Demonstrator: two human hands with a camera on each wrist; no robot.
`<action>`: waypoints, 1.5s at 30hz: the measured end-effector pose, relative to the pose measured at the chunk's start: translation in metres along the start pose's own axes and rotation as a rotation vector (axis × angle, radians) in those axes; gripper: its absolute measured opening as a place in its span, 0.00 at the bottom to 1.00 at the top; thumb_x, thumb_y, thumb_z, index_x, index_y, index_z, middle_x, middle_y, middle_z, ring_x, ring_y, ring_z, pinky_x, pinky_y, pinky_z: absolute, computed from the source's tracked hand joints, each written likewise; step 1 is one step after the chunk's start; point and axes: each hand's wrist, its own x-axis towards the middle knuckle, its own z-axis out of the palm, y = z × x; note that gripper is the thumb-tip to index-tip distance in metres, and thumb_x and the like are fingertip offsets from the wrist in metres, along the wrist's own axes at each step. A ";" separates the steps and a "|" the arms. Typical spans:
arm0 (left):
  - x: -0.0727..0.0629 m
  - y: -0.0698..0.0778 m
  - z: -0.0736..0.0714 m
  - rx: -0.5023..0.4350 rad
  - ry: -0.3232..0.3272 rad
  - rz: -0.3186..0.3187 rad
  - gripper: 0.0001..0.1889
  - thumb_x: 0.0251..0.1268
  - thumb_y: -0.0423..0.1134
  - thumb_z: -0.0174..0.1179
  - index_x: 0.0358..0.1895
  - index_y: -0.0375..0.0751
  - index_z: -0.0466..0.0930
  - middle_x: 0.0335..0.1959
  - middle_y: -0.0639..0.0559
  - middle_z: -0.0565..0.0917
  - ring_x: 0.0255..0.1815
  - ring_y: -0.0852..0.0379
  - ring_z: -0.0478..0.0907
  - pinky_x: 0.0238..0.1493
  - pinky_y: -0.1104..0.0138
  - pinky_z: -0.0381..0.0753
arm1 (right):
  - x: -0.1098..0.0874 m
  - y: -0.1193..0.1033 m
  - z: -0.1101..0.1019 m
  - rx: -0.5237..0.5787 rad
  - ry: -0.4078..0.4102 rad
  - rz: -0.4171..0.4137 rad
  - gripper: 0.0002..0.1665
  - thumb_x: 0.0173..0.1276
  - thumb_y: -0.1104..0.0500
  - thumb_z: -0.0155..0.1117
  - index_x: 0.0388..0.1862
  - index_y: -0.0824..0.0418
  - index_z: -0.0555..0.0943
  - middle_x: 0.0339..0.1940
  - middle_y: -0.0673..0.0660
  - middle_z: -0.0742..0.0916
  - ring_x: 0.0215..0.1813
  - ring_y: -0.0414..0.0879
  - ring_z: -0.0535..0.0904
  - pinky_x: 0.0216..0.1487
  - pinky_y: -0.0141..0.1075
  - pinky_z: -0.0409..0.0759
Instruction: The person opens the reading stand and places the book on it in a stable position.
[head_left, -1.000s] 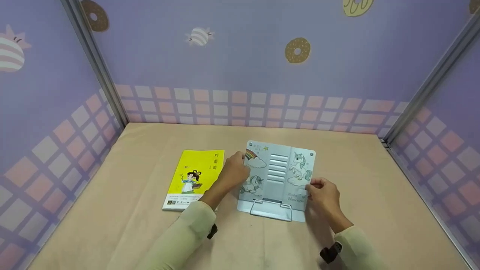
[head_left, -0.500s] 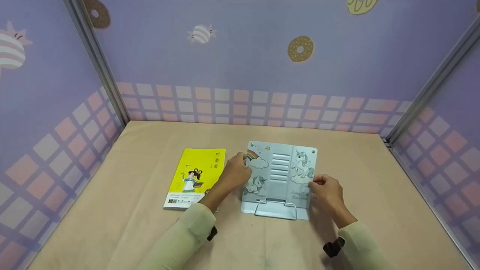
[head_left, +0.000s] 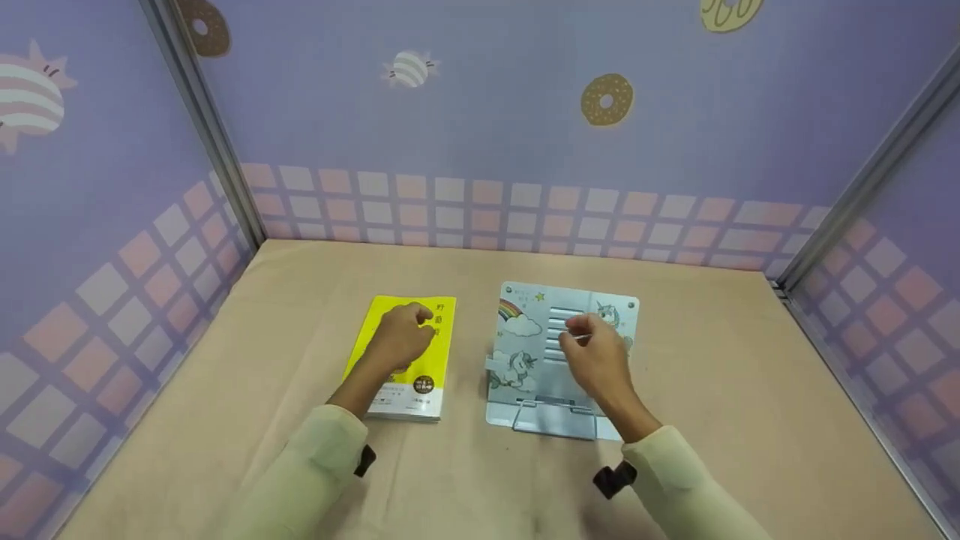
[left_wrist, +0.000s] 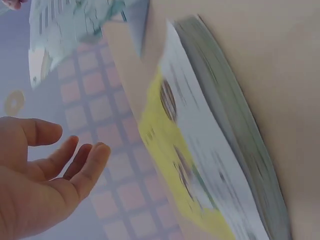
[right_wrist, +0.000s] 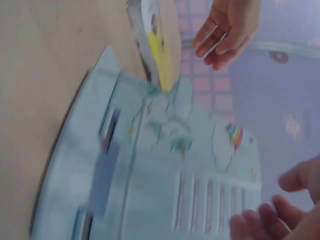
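Note:
A pale blue metal book stand (head_left: 517, 330) with unicorn, cloud and rainbow prints leans upright on the table, its wire page holder (head_left: 555, 420) folded out at the front. Left of it lies a thick yellow book (head_left: 442, 360) with a white lower band and a cartoon figure on its cover. My left hand (head_left: 401, 337) hovers over the book, fingers loosely bent and holding nothing. In front of the stand's slotted panel floats my right hand (head_left: 598, 356), its fingers relaxed and bare. The left wrist view shows the pages of the book (left_wrist: 220, 85) edge-on.
A beige cloth covers the table (head_left: 300, 300). Purple walls (head_left: 487, 90) with sweets and pink-and-white checks enclose it at the back and sides, with metal posts (head_left: 202, 127) at the corners. A dark strap piece (head_left: 615, 478) sits under the right wrist.
Both hands have let go of the book stand's side edges. The left hand has moved left over the book, the right hand left across the stand's front. The stand stays upright.

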 end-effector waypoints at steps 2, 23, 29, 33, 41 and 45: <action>-0.003 -0.011 -0.012 0.030 0.006 -0.026 0.23 0.75 0.38 0.51 0.68 0.34 0.73 0.67 0.38 0.76 0.61 0.43 0.78 0.60 0.52 0.80 | -0.004 -0.013 0.014 -0.007 -0.091 -0.003 0.15 0.70 0.58 0.63 0.53 0.63 0.82 0.49 0.58 0.87 0.51 0.51 0.84 0.49 0.41 0.84; -0.023 -0.079 -0.037 0.133 -0.056 -0.296 0.19 0.71 0.35 0.49 0.57 0.23 0.75 0.47 0.35 0.80 0.48 0.44 0.78 0.52 0.57 0.80 | -0.027 -0.037 0.123 0.091 -0.556 0.333 0.30 0.73 0.56 0.59 0.68 0.71 0.72 0.38 0.59 0.86 0.39 0.48 0.83 0.48 0.40 0.81; -0.018 -0.081 -0.031 0.148 -0.040 -0.265 0.11 0.65 0.31 0.51 0.23 0.41 0.64 0.19 0.54 0.59 0.20 0.59 0.55 0.21 0.69 0.56 | -0.021 -0.037 0.132 0.102 -0.528 0.428 0.20 0.72 0.58 0.59 0.57 0.69 0.81 0.36 0.56 0.84 0.36 0.46 0.80 0.41 0.34 0.81; -0.017 -0.081 -0.032 0.165 -0.010 -0.298 0.06 0.65 0.29 0.53 0.29 0.36 0.72 0.21 0.51 0.65 0.23 0.56 0.64 0.24 0.68 0.62 | -0.019 -0.041 0.142 0.127 -0.523 0.425 0.11 0.72 0.60 0.59 0.40 0.65 0.86 0.31 0.53 0.80 0.32 0.44 0.78 0.33 0.31 0.80; -0.023 -0.087 -0.038 0.153 -0.016 -0.348 0.05 0.61 0.24 0.53 0.38 0.32 0.76 0.27 0.48 0.70 0.29 0.53 0.70 0.27 0.68 0.67 | -0.023 -0.041 0.156 0.231 -0.522 0.478 0.13 0.74 0.61 0.58 0.45 0.67 0.86 0.34 0.55 0.83 0.35 0.45 0.80 0.36 0.32 0.84; -0.028 -0.094 -0.043 0.113 -0.036 -0.364 0.05 0.56 0.23 0.53 0.31 0.35 0.74 0.21 0.51 0.65 0.21 0.57 0.62 0.20 0.70 0.59 | -0.027 -0.039 0.161 0.286 -0.536 0.520 0.14 0.74 0.60 0.58 0.47 0.68 0.85 0.34 0.56 0.85 0.33 0.45 0.81 0.36 0.32 0.85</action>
